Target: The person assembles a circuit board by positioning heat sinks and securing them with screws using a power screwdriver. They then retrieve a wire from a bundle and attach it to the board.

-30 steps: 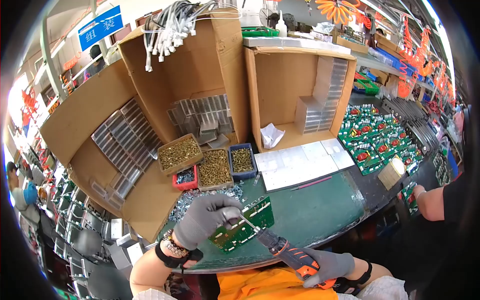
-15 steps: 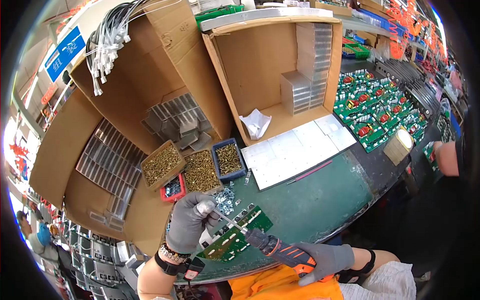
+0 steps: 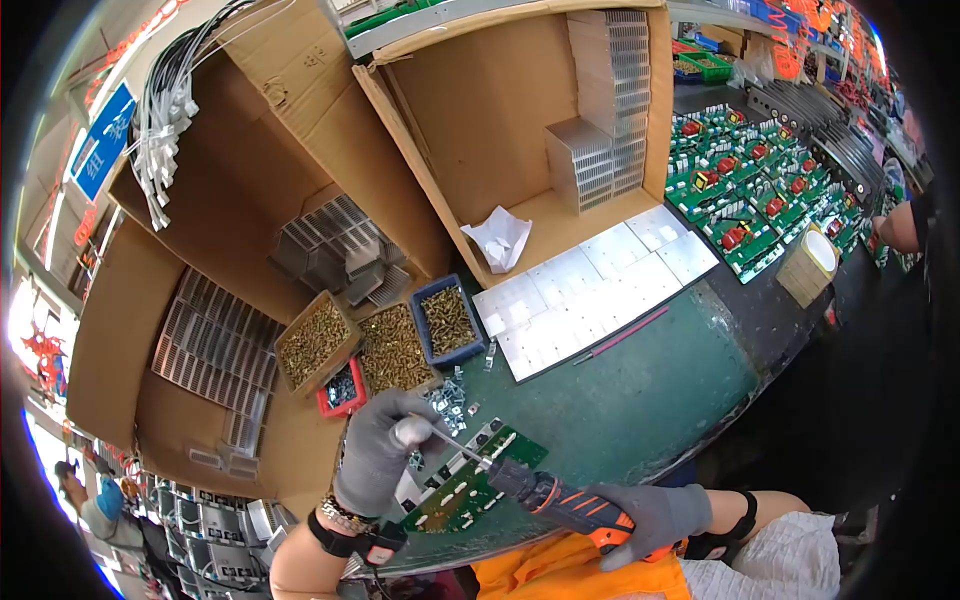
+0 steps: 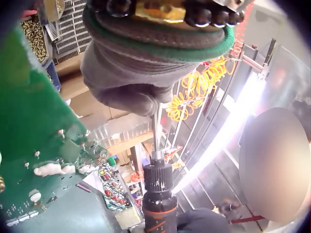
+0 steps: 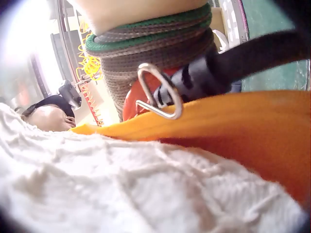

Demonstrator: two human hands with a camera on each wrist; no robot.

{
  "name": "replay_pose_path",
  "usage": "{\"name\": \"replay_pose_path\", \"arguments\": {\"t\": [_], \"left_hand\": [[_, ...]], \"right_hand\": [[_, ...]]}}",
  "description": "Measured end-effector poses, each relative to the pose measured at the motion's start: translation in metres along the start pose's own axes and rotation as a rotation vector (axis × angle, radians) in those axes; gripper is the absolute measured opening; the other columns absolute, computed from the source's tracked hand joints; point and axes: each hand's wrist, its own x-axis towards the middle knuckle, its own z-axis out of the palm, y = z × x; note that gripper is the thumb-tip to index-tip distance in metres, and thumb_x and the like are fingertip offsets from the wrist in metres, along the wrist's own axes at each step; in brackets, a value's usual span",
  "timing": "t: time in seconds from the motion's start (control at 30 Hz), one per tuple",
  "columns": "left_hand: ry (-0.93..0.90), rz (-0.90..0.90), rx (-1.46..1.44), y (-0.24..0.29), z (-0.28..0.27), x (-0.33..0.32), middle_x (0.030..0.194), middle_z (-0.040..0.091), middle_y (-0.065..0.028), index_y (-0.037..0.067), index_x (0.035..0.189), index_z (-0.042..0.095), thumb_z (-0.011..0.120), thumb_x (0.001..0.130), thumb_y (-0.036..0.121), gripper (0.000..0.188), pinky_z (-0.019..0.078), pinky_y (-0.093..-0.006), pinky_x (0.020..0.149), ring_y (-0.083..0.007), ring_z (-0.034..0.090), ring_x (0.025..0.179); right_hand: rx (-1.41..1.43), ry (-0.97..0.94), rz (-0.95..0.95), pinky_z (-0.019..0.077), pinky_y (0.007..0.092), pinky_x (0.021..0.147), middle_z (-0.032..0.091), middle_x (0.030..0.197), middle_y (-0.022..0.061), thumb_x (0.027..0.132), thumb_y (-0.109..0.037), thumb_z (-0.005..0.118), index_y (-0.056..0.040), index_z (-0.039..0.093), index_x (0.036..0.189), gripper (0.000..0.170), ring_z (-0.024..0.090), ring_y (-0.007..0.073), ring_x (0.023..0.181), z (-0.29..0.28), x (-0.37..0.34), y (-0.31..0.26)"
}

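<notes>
My gloved right hand [image 3: 655,515] grips an orange and black electric screwdriver [image 3: 585,512], whose long metal bit [image 3: 458,445] points up and left. At the far end of the bit, my gloved left hand [image 3: 375,462] pinches the shaft between thumb and curled fingers, hiding the tip. The left wrist view shows the fingers closed round the bit [image 4: 155,128] above the black chuck [image 4: 158,175]. Below the bit a green circuit board [image 3: 475,495] lies tilted, with white solder-side blobs and parts along its upper edge. A metal hook [image 5: 177,104] and black cord [image 5: 262,53] show at the driver's rear.
Bins of brass screws [image 3: 395,350] and a red bin [image 3: 342,390] stand beyond my left hand, beside loose metal clips [image 3: 450,400]. Cardboard boxes [image 3: 520,130] hold heat sinks. White plates [image 3: 600,290] and populated boards [image 3: 740,190] lie right; another person's hand [image 3: 900,228] is there.
The head view has turned, so the boxes and bins shift left in it. My left fingers remain at the bit's end, and the right hand keeps its grip on the electric screwdriver.
</notes>
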Motion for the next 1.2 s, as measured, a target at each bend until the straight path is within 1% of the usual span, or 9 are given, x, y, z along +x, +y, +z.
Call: {"name": "replay_pose_path", "arguments": {"t": [0.07, 0.13, 0.27, 0.37, 0.5, 0.57, 0.8, 0.87, 1.2], "left_hand": [[-0.048, 0.367, 0.011, 0.01, -0.001, 0.031, 0.091, 0.065, -0.0129, -0.001, 0.108, 0.061, 0.073, 0.08, 0.048, 0.058, 0.0505, -0.029, 0.074, -0.0186, 0.063, 0.083], [0.119, 0.329, 0.37, 0.014, -0.049, 0.083, 0.104, 0.064, -0.0141, 0.0, 0.118, 0.059, 0.071, 0.081, 0.045, 0.059, 0.0482, -0.0314, 0.084, -0.0217, 0.061, 0.097], [0.207, 0.047, 1.703, -0.001, -0.125, 0.186, 0.122, 0.061, -0.0125, 0.011, 0.125, 0.058, 0.068, 0.083, 0.032, 0.048, 0.0435, -0.041, 0.097, -0.03, 0.056, 0.116], [0.128, -0.287, 2.135, -0.015, -0.121, 0.227, 0.124, 0.062, -0.0099, 0.015, 0.118, 0.065, 0.064, 0.082, 0.033, 0.04, 0.0404, -0.0357, 0.098, -0.0254, 0.053, 0.123], [0.33, -0.149, 2.167, -0.081, -0.171, 0.289, 0.131, 0.059, -0.0059, 0.018, 0.123, 0.063, 0.061, 0.08, 0.046, 0.051, 0.0361, -0.0321, 0.103, -0.0232, 0.048, 0.129], [0.259, -0.424, 1.993, -0.083, -0.173, 0.305, 0.134, 0.056, -0.008, 0.02, 0.131, 0.057, 0.048, 0.092, 0.043, 0.047, 0.035, -0.0406, 0.106, -0.0258, 0.047, 0.13], [0.288, -0.407, 1.792, -0.007, -0.119, 0.248, 0.121, 0.063, -0.0144, 0.011, 0.12, 0.065, 0.052, 0.089, 0.052, 0.052, 0.0481, -0.0358, 0.092, -0.0271, 0.061, 0.113], [0.53, -0.028, 1.541, 0.0, -0.124, 0.222, 0.111, 0.066, -0.019, 0.004, 0.112, 0.066, 0.063, 0.085, 0.049, 0.053, 0.0506, -0.0342, 0.085, -0.0281, 0.066, 0.1], [0.069, 0.145, 0.467, 0.03, -0.117, 0.09, 0.103, 0.065, -0.0051, -0.001, 0.114, 0.062, 0.06, 0.09, 0.012, 0.027, 0.0471, -0.0248, 0.085, -0.0119, 0.06, 0.096]], "right_hand": [[0.025, 0.024, 0.006, 0.0458, 0.0285, 0.078, 0.056, 0.095, 0.0047, 0.071, -0.026, 0.085, -0.0018, 0.039, 0.131, 0.079, 0.052, 0.0132, 0.084, -0.005, 0.0, 0.003], [0.272, 0.038, 0.01, 0.0461, 0.0269, 0.074, 0.056, 0.093, 0.0029, 0.07, -0.019, 0.086, -0.0024, 0.041, 0.128, 0.076, 0.052, 0.0112, 0.081, -0.015, -0.003, 0.005], [0.323, 0.191, -0.072, 0.0486, 0.0269, 0.072, 0.059, 0.094, 0.0019, 0.066, -0.012, 0.086, -0.0041, 0.044, 0.122, 0.07, 0.055, 0.0099, 0.081, -0.021, -0.008, 0.015], [0.387, 0.217, -0.106, 0.0499, 0.0275, 0.074, 0.059, 0.093, 0.0022, 0.065, -0.011, 0.087, -0.0043, 0.044, 0.122, 0.071, 0.057, 0.0104, 0.082, -0.023, -0.011, 0.017], [0.517, 0.282, -0.089, 0.0507, 0.0283, 0.075, 0.06, 0.094, 0.0033, 0.065, -0.012, 0.087, -0.0042, 0.042, 0.125, 0.075, 0.058, 0.0114, 0.082, -0.023, -0.015, 0.025], [0.488, 0.298, -0.094, 0.0506, 0.0287, 0.075, 0.06, 0.094, 0.0033, 0.065, -0.012, 0.087, -0.004, 0.041, 0.126, 0.077, 0.058, 0.0113, 0.082, -0.027, -0.017, 0.033], [0.403, 0.342, -0.068, 0.0498, 0.0276, 0.074, 0.059, 0.095, 0.0021, 0.065, -0.014, 0.088, -0.0046, 0.042, 0.126, 0.078, 0.056, 0.01, 0.082, -0.022, -0.025, 0.018], [0.347, 0.313, -0.061, 0.0477, 0.0287, 0.081, 0.057, 0.104, 0.0044, 0.067, -0.016, 0.087, -0.0024, 0.037, 0.133, 0.085, 0.055, 0.0114, 0.09, -0.023, -0.028, 0.029], [0.299, 0.239, -0.07, 0.0473, 0.0284, 0.083, 0.057, 0.106, 0.0049, 0.064, -0.017, 0.089, -0.0022, 0.038, 0.136, 0.089, 0.054, 0.0118, 0.091, 0.012, -0.051, 0.023]]}}
